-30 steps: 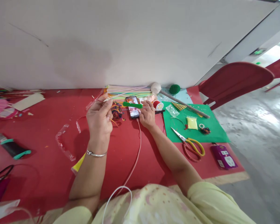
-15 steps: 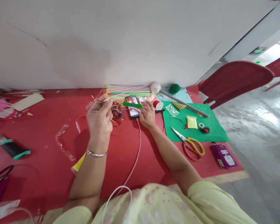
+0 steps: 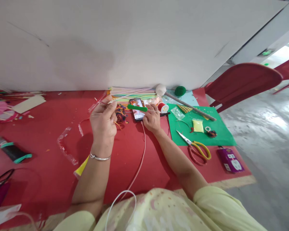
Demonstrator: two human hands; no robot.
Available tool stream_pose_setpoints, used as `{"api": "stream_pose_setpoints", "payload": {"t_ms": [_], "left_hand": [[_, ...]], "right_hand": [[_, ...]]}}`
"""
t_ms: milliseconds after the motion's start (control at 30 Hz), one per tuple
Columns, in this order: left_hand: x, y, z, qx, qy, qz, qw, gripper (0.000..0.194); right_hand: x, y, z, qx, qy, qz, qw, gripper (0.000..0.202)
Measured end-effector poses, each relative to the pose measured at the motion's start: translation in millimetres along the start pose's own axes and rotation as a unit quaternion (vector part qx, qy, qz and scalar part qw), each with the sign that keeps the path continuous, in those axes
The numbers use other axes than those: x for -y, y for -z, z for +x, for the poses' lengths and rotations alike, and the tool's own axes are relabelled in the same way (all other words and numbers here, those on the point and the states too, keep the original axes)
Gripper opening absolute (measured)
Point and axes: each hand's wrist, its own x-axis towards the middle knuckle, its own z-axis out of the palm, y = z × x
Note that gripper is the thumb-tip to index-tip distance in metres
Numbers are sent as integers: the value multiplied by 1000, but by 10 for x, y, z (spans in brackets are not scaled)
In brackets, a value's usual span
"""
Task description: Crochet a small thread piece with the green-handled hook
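My left hand point(image 3: 103, 117) is raised over the table, thumb and forefinger pinched on a thin white stem point(image 3: 127, 95) that slants up to the right. My right hand point(image 3: 152, 118) is by the right edge of a lit phone point(image 3: 136, 110), fingers bent. A green-covered wire point(image 3: 137, 108) juts leftward from those fingers across the phone, its thin bare end showing on their right side. Whether a fingertip touches the screen is hard to see. Between my hands lies a tangle of dark and orange yarn point(image 3: 121, 114).
Right of my hand stands a red thread spool point(image 3: 162, 107). A green sheet point(image 3: 223, 136) carries a yellow packet point(image 3: 197, 126) and scissors point(image 3: 195, 148). Behind are pipe cleaners point(image 3: 118, 91), a white ball point(image 3: 161, 90) and a grey rod point(image 3: 195, 109). A glue gun point(image 3: 14, 152) lies left.
Both hands stay nearly in place, and the green-covered wire keeps about the same position. The view has shifted very slightly.
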Motion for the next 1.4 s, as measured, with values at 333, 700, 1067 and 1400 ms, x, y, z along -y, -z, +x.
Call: {"api": "stream_pose_setpoints", "payload": {"t_ms": [333, 700, 1067, 1400], "left_hand": [[-13, 3, 2, 3, 8, -7, 1000, 24], [-24, -2, -12, 8, 6, -6, 1000, 23], [-37, -6, -14, 2, 6, -2, 1000, 23], [-36, -8, -9, 2, 6, -1, 1000, 24]], "right_hand": [[75, 89, -235, -4, 20, 21, 1000, 31], [155, 35, -199, 46, 37, 7, 998, 40], [120, 36, -207, 23, 35, 24, 999, 36], [-40, -31, -200, -93, 27, 116, 989, 36]]}}
